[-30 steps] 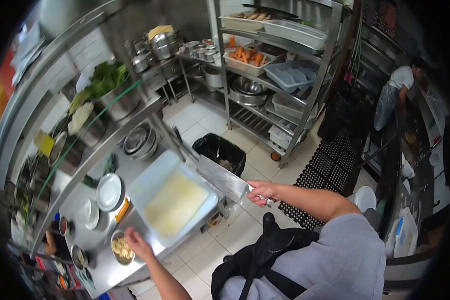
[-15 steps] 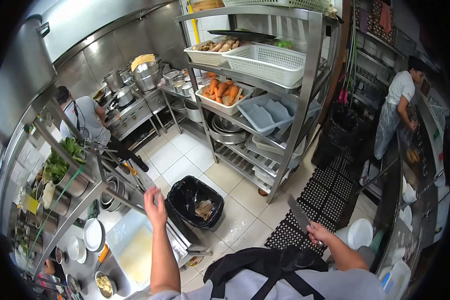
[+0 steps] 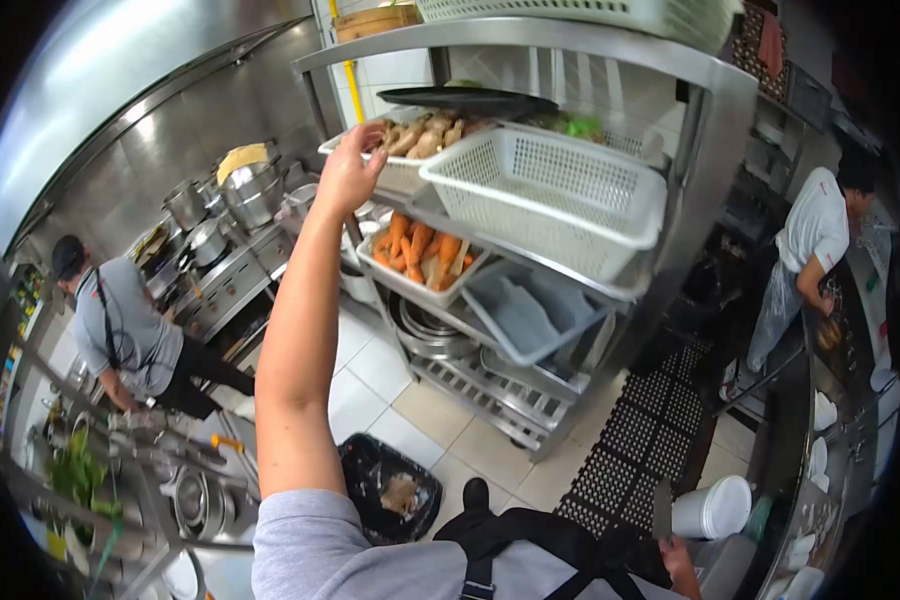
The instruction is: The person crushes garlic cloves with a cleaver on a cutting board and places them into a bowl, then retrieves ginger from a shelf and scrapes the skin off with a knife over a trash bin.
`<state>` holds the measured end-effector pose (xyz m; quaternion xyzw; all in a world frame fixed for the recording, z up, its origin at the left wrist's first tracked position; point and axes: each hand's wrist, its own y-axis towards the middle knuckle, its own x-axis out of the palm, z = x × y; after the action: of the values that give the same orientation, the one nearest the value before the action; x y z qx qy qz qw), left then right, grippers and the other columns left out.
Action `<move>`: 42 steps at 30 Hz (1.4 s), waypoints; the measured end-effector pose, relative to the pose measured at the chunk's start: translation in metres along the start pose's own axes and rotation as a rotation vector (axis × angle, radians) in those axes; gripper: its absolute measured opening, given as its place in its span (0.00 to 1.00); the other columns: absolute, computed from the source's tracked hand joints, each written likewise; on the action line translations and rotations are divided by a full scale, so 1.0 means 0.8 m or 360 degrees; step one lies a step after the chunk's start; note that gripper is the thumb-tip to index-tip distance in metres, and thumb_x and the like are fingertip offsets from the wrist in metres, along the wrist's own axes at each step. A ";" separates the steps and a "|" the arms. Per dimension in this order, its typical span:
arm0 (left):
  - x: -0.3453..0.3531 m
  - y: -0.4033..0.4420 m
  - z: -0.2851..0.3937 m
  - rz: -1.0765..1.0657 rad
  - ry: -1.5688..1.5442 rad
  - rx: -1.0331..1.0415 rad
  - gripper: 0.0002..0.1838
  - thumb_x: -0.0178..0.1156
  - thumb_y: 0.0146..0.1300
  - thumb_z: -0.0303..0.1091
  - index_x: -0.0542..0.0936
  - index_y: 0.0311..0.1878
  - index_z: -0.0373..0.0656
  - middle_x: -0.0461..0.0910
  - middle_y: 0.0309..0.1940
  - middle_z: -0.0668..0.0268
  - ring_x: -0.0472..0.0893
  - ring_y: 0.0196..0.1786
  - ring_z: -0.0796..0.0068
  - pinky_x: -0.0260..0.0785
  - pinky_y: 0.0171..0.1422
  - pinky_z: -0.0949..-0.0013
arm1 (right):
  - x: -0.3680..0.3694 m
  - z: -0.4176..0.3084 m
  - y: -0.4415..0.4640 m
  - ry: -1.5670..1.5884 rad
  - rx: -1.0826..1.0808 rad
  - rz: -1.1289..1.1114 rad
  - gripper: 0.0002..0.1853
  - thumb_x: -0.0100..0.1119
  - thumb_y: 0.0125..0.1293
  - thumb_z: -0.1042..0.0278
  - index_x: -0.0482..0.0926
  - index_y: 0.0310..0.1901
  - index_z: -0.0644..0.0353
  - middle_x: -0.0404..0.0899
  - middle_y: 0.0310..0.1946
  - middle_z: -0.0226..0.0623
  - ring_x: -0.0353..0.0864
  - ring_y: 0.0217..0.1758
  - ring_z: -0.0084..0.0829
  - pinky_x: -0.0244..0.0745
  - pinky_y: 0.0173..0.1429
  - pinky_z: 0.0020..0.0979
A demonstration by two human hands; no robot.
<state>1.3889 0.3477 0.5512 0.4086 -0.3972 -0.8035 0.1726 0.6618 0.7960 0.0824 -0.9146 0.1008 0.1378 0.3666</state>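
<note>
At eleven o'clock, the bare left hand (image 3: 355, 168), thumb and fingers apart, is at a white rectangular plastic basket (image 3: 405, 177); fingertip contact is unclear. Inside, knobbly tan food pieces (image 3: 435, 134), hard to identify, lie partly hidden beneath a flat black tray (image 3: 470, 99). Near five o'clock, the right hand (image 3: 678, 560), wrist cut off below, clasps a grey metal knife (image 3: 662, 508), its handle concealed.
</note>
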 end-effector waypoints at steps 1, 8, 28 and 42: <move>0.023 0.035 -0.036 -0.0048 0.0084 0.0034 0.25 0.65 0.65 0.37 0.74 0.64 0.44 0.83 0.54 0.51 0.82 0.59 0.52 0.72 0.66 0.55 | -0.031 0.102 0.067 -0.0152 -0.0176 0.0209 0.19 0.55 0.73 0.68 0.73 0.63 0.59 0.77 0.29 0.37 0.75 0.30 0.33 0.72 0.34 0.37; 0.075 0.157 -0.147 -0.1015 -0.0183 -0.0060 0.28 0.67 0.65 0.34 0.75 0.69 0.50 0.82 0.38 0.67 0.77 0.37 0.77 0.72 0.42 0.69 | -0.029 0.195 0.116 0.1184 0.0003 -0.0512 0.36 0.47 0.67 0.35 0.75 0.65 0.54 0.81 0.56 0.51 0.79 0.58 0.50 0.74 0.54 0.61; 0.027 0.207 -0.166 -0.0996 -0.0186 -0.0602 0.18 0.58 0.69 0.45 0.85 0.38 0.38 0.83 0.28 0.68 0.77 0.29 0.81 0.72 0.38 0.72 | 0.037 -0.029 0.149 -0.0375 -0.0200 0.0604 0.27 0.51 0.68 0.36 0.79 0.55 0.50 0.82 0.47 0.40 0.78 0.46 0.46 0.75 0.43 0.51; 0.151 0.245 -0.162 -0.1626 0.0623 0.0154 0.53 0.75 0.51 0.52 0.62 0.77 0.41 0.67 0.73 0.46 0.66 0.76 0.50 0.57 0.80 0.58 | 0.076 -0.036 0.132 -0.0677 -0.0155 0.0585 0.20 0.55 0.70 0.52 0.80 0.57 0.55 0.84 0.47 0.42 0.80 0.50 0.41 0.75 0.52 0.44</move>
<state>1.4092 0.0878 0.5960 0.6987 -0.1451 -0.6749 -0.1879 0.6937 0.6956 0.0149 -0.8481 0.1789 0.3954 0.3040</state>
